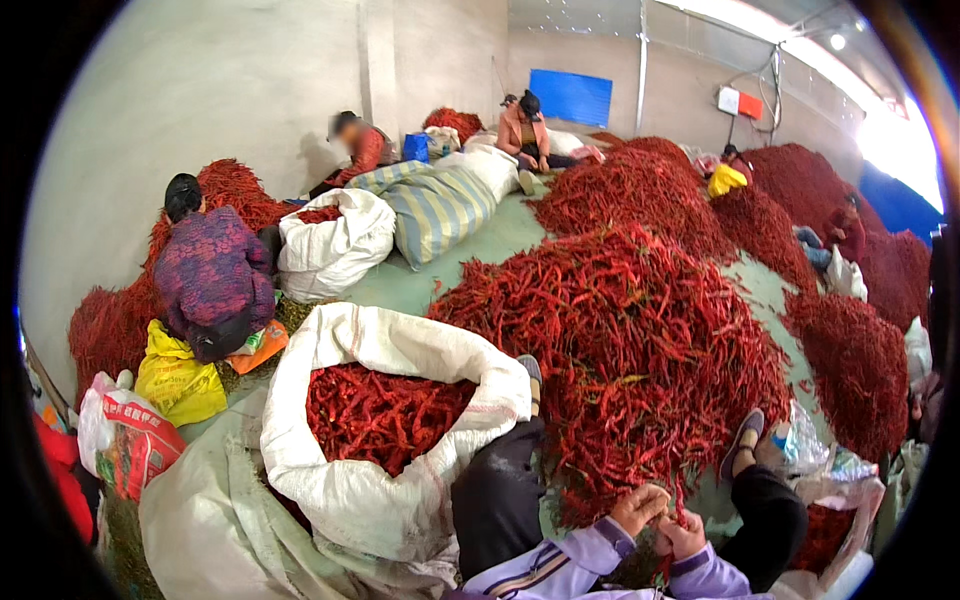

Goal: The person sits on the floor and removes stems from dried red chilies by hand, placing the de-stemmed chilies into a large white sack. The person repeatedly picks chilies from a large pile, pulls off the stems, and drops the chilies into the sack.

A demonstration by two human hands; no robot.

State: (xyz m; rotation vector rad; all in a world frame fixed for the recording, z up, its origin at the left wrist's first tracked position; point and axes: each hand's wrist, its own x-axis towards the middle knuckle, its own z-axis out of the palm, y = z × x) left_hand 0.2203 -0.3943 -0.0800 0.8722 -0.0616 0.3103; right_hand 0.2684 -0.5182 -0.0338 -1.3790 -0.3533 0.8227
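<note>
Both my hands meet low in the view, at the near edge of a big heap of dried red chili peppers (615,337). My right hand (682,537) grips red chilies (679,495), one standing up from the fist and more hanging below it. Beside it, my left hand (637,510) has its thumb and fingers drawn together, touching the right hand. Whether something small is pinched in it is too small to tell. To the left stands a white woven sack (360,499) with its rim rolled down, holding red chilies (390,416).
My legs in dark trousers (499,487) flank the heap. At right is a plastic bag (862,517) with chilies. A person in a purple patterned jacket (214,262) sits left, by another white sack (330,247). Striped sacks (442,214) and more chili piles (847,367) lie beyond; other people sit among them.
</note>
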